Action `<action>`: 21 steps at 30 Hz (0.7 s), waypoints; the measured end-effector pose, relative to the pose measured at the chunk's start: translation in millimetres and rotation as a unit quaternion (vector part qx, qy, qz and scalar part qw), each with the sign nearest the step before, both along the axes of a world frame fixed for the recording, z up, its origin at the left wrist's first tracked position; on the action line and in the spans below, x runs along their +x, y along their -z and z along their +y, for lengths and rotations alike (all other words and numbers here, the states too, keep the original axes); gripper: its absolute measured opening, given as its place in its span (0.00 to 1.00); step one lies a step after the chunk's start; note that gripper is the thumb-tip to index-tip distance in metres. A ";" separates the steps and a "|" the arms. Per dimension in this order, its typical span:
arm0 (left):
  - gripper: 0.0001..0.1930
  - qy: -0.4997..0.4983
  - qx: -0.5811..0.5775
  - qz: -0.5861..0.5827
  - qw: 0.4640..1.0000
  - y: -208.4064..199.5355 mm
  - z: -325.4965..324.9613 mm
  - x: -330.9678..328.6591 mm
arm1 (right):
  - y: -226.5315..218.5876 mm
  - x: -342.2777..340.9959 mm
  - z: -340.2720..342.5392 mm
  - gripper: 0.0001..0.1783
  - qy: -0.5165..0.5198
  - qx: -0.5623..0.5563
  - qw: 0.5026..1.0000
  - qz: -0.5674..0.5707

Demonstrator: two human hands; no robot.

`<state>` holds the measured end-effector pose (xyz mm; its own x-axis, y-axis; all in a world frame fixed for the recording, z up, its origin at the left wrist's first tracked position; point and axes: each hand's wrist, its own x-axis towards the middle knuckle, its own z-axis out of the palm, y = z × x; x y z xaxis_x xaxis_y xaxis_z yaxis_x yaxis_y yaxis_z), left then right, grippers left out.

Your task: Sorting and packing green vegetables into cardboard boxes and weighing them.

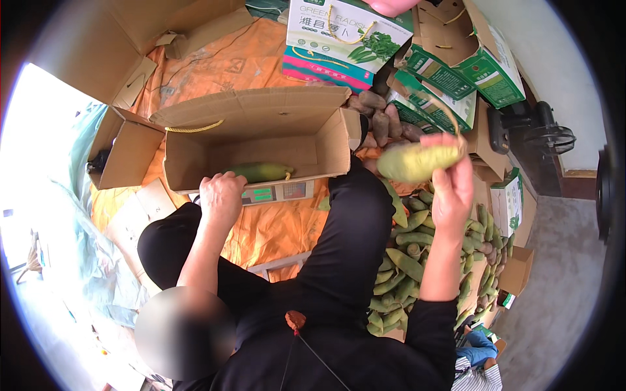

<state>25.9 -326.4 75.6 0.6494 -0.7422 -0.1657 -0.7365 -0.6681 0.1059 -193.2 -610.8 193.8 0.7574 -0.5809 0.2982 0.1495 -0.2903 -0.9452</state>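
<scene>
A pale green radish (417,163), slightly blurred, is raised in my right hand (451,189) above the heap; its thin root curls upward. My right fingers and thumb wrap around its right end. My left hand (220,197) is closed over the near edge of an open cardboard box (261,137), its fingertips at the rim. Inside the box, along that near wall, lies one darker green radish (259,172). The box rests on a scale (287,192) with green lit digits. A yellow cord handle (194,126) hangs on the box's far wall.
Many green radishes (404,260) are heaped to my right. Reddish-brown roots (381,120) lie beyond the box's right end. Printed cartons (345,32) and green boxes (482,72) stand at the back. Orange sheeting (228,58) covers the floor. A black fan (548,133) stands far right.
</scene>
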 end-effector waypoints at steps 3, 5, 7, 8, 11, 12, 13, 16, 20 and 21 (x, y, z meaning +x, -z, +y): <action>0.04 0.003 -0.005 -0.005 1.000 -0.5 2.6 -0.1 | -22.4 69.5 13.2 0.25 -0.159 -0.016 0.984 -0.084; 0.03 0.009 -0.040 -0.014 0.999 0.7 4.4 -0.5 | -13.1 112.3 34.2 0.25 -0.219 0.055 0.973 -0.044; 0.03 0.014 -0.068 -0.022 0.997 1.2 7.1 -0.6 | 11.0 154.0 54.6 0.26 -0.253 -0.006 0.967 0.021; 0.03 0.008 -0.058 -0.021 0.998 -0.1 7.2 -0.5 | 15.0 170.2 66.9 0.24 -0.257 -0.053 0.962 0.074; 0.02 0.023 -0.047 -0.023 0.998 -2.5 -2.9 -0.6 | 81.5 206.3 84.9 0.25 -0.253 -0.200 0.934 0.152; 0.03 0.021 -0.033 -0.028 0.999 -1.7 -3.6 -1.0 | 91.9 216.4 92.0 0.24 -0.278 -0.210 0.892 0.288; 0.04 0.015 -0.026 -0.020 0.999 -5.5 -4.4 -2.2 | 107.8 220.5 99.9 0.21 -0.275 -0.246 0.875 0.313; 0.05 0.014 -0.012 -0.014 1.000 -3.8 -2.2 -0.9 | 143.7 227.9 117.8 0.12 -0.268 -0.292 0.790 0.467; 0.05 0.017 -0.013 -0.001 1.000 -2.9 -4.6 -3.3 | 120.5 210.7 113.1 0.21 -0.329 -0.216 0.857 0.332; 0.05 0.020 -0.010 -0.001 1.000 -6.1 -6.9 -4.5 | 99.1 202.5 105.8 0.23 -0.334 -0.189 0.875 0.296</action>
<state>21.4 -333.2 81.7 0.6198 -0.7704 -0.1495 -0.7625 -0.6363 0.1175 9.3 -504.9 94.7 0.9768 0.1060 -0.1860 -0.0778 -0.6336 -0.7698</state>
